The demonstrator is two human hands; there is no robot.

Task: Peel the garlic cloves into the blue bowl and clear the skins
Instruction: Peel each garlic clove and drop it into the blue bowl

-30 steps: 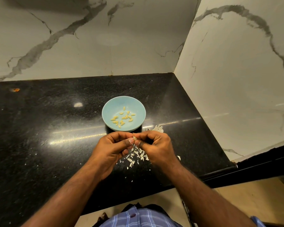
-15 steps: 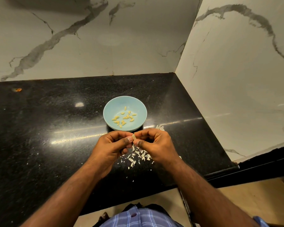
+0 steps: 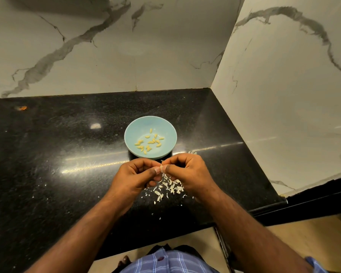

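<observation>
Head view: the left hand (image 3: 135, 177) and right hand (image 3: 187, 172) meet fingertip to fingertip just in front of the blue bowl (image 3: 165, 127), both pinching what seems to be one garlic clove (image 3: 161, 166), mostly hidden. Skins (image 3: 168, 187) lie scattered on the black counter (image 3: 57, 154) beneath them. Peeled cloves (image 3: 149, 142) sit inside the bowl.

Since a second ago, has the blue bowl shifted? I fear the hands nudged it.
No. The blue bowl sits equally far from the wall corner.
</observation>
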